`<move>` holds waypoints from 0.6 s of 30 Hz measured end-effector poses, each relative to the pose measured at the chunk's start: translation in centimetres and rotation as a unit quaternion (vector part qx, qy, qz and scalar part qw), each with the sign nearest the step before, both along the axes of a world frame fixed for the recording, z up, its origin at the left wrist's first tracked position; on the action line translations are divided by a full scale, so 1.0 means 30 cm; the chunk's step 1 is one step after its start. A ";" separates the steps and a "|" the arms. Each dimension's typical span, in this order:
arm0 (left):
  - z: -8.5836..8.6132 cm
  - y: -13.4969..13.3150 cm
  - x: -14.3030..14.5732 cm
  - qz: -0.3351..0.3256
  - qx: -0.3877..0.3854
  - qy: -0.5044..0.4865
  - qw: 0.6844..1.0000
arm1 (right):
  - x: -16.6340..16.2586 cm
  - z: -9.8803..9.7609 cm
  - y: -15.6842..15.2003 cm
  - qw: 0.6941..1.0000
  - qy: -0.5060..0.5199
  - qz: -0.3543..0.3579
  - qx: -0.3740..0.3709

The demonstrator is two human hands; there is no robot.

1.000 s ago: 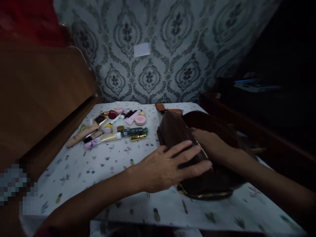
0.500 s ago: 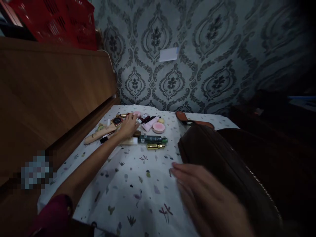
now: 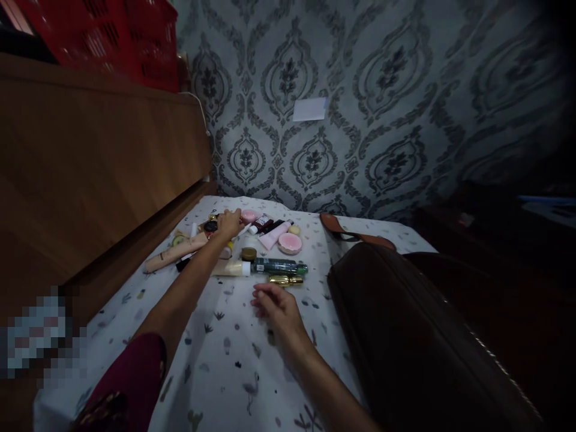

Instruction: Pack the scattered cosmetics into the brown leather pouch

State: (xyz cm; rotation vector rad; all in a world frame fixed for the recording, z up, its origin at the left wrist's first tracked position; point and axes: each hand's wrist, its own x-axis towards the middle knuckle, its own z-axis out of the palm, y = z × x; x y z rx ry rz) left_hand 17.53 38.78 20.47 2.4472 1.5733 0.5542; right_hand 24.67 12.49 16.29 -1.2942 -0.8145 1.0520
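Note:
My left hand reaches into the cosmetics at the far side of the table, fingers bent down among them; what they grip is hidden. Near it lie a round black compact, a pink round case and a beige tube. My right hand hovers over the cloth with loosely curled, parted fingers, holding nothing. Just beyond it are a gold tube, a dark green bottle and a cream tube with a white cap. A pink compact and a pink tube lie farther back.
A dark brown bag stands on the right, its tan strap lying behind it. A wooden cabinet with a red basket on top borders the left. Patterned wallpaper covers the back wall.
My right hand has moved left from beside the bag to the front of the gold tube. My left hand has shifted slightly left and back among the cosmetics.

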 end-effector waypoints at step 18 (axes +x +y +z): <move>-0.082 -0.650 -0.151 -0.342 0.117 -0.119 0.925 | -0.008 -0.018 -0.008 0.971 0.240 -0.002 -0.004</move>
